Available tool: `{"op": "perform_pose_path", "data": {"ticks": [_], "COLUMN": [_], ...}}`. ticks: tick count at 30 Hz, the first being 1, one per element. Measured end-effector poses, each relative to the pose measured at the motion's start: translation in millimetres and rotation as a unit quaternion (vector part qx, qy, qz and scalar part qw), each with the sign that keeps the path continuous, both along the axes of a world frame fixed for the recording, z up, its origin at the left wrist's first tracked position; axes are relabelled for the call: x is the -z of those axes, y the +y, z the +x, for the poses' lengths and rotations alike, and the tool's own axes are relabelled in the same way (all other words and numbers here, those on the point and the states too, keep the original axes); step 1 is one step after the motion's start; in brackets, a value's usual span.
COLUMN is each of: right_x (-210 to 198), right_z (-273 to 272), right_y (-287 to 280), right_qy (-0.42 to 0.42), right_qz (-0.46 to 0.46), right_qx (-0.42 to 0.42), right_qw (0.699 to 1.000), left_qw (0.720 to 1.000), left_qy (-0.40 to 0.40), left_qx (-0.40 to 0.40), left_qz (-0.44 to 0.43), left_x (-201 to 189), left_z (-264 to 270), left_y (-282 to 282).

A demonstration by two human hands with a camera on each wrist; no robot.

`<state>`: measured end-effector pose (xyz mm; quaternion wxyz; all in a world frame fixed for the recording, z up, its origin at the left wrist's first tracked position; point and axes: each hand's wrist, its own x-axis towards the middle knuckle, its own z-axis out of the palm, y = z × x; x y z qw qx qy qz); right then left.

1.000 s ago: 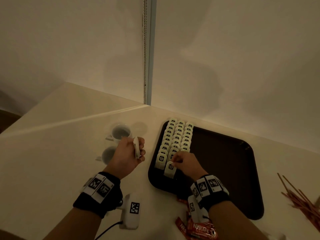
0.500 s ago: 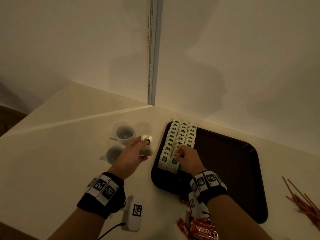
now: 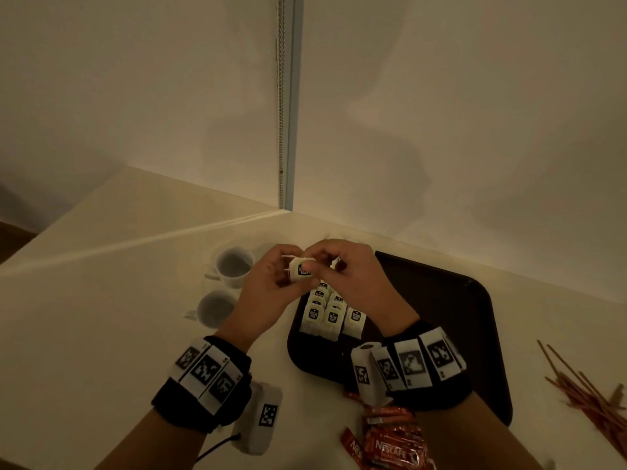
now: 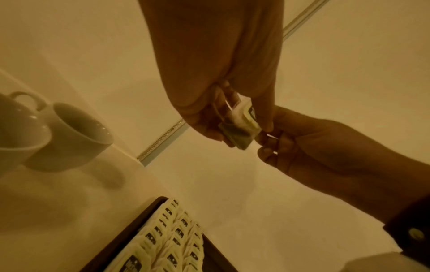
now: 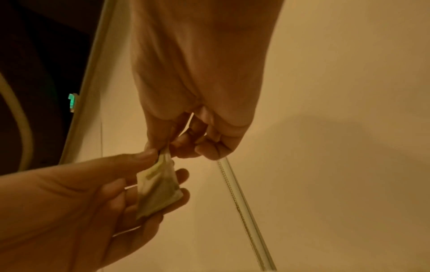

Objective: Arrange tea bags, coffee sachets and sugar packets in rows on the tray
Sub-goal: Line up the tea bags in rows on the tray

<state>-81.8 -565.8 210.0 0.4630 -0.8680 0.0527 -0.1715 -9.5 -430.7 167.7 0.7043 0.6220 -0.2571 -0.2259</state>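
Both hands meet in the air above the dark tray's (image 3: 451, 310) far left corner. My left hand (image 3: 271, 283) holds a small stack of white tea bags (image 3: 302, 269) (image 4: 242, 127) (image 5: 158, 189) between thumb and curled fingers. My right hand (image 3: 353, 276) pinches the top edge of one tea bag in that stack with thumb and forefinger. Rows of tea bags (image 3: 330, 313) (image 4: 167, 239) lie along the tray's left side, partly hidden under my hands. Red coffee sachets (image 3: 390, 446) lie on the table in front of the tray.
Two white cups (image 3: 234, 264) (image 3: 213, 308) stand left of the tray, close to my left hand. Thin brown sticks (image 3: 583, 388) lie at the right edge. A white marker block (image 3: 261, 418) sits by my left wrist. Walls meet in a corner behind.
My right hand lifted off the tray's tea-bag rows and rose to meet my left hand. The left hand moved right and up with its tea bags, and the right now pinches one.
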Motion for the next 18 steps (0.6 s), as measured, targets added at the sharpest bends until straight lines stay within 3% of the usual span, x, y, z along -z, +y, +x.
{"op": "perform_pose_path", "data": {"ticks": [5,11,18], "right_x": [-12,-17,-19], "right_z": [-5,-10,-16], "right_y": [2,0,0], "right_qy": [-0.02,-0.03,-0.03], "right_qz": [-0.042,-0.081,-0.042], "right_qx": [-0.014,0.003,0.011], "right_qw": [0.999,0.996,0.999], "left_qw": [0.999,0.998,0.997], "left_qy": [-0.007,-0.022,-0.029], "left_qx": [0.036,0.049,0.075], "left_qz": [-0.037,-0.02,0.018], "left_x": [-6,-5,-10], "left_z": [-2,-4,-11], "left_y": [-6,-4,-5]}}
